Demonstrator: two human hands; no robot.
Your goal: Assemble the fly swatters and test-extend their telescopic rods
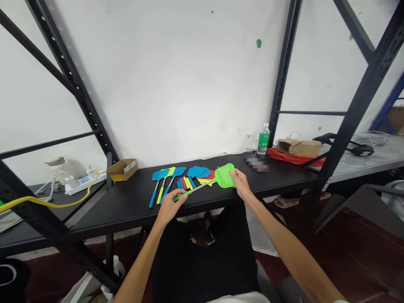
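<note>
A green fly swatter is stretched between my two hands above the front of the black table. My left hand is closed round its green handle, and my right hand grips the right edge of its perforated head. Just left of it lie assembled swatters: two blue ones and a yellow one between them. Behind the held swatter are loose blue swatter heads, partly hidden red and yellow heads, and several short coloured handles in a row.
On the black table stand an open cardboard box at left and a water bottle at back right. Beyond it, another carton rests on red plastic. Black metal posts frame the table; a yellow cable hangs at left.
</note>
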